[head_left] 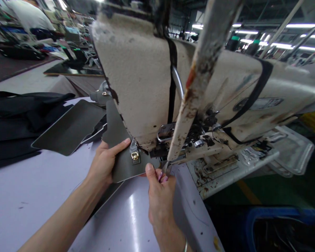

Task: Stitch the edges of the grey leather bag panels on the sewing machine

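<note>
At the near edge of the lilac-grey work table (34, 206), under the cream cast sewing-machine head (136, 77): dark olive-grey leather panel (123, 171), far corner tucked beneath the head, lower edge close to the machine's needle area. Rust-stained metal upright bar (199, 77) stands just right of it. Gold-coloured metal clasp (135, 155) already fitted on the panel, one only. Seam state: cannot tell, the head hides that edge.

Left hand (103, 164) grasping the panel, thumb on top. Right hand (160, 203) clenched in a pinch at the panel's right edge, on small steel snips (166, 168). Fingers partly cover the tool, so that name is a best read. Thin metal bangle (185, 246) on the right wrist.

Count: one panel in hand. One more flat grey leather panel (68, 127) just left of it, against a pile of black fabric (13, 119). One grey piece with small gold hardware (101, 94) beyond that. Far left, one person in a white shirt (28, 15) at another station. Near right, below the machine, one blue plastic bin (278, 211).
</note>
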Available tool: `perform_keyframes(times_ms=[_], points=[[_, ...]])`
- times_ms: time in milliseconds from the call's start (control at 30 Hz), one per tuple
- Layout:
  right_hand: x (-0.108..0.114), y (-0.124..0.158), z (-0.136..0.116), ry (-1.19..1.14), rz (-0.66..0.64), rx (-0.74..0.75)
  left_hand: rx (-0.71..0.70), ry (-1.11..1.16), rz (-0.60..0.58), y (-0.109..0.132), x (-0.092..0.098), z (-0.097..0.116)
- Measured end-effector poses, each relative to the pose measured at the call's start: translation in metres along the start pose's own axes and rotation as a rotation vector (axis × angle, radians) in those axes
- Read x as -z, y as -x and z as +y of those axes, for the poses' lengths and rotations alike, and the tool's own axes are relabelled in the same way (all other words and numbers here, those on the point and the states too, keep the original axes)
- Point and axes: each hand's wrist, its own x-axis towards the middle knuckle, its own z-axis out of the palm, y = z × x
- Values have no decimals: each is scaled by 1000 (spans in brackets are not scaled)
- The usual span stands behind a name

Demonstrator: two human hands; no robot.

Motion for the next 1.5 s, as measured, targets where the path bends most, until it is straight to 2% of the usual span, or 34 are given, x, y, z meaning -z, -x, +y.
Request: perform_keyframes(times_ms=[167, 267, 500, 733, 900, 1067, 1367, 1500], points=[[-11, 1, 7, -84, 73, -9, 8, -28, 20, 0, 2, -2], [-16, -1, 6, -119, 104, 4, -35, 14, 35, -1, 0, 0], [-28, -4, 1, -174, 117, 42, -43, 22, 45, -1, 4, -1], [-28, -3, 4, -164, 149, 40, -27, 32, 109, 9, 8, -2], [-25, -2, 2, -128, 132, 66, -36, 49, 94, 20, 9, -1], [-23, -1, 1, -81, 119, 73, -69, 75, 157, 29, 9, 1], [-11, -2, 1, -79, 70, 69, -85, 47, 345, 69, 2, 4], [-3, -3, -3, -124, 34, 44, -60, 17, 375, 93, 6, -8]])
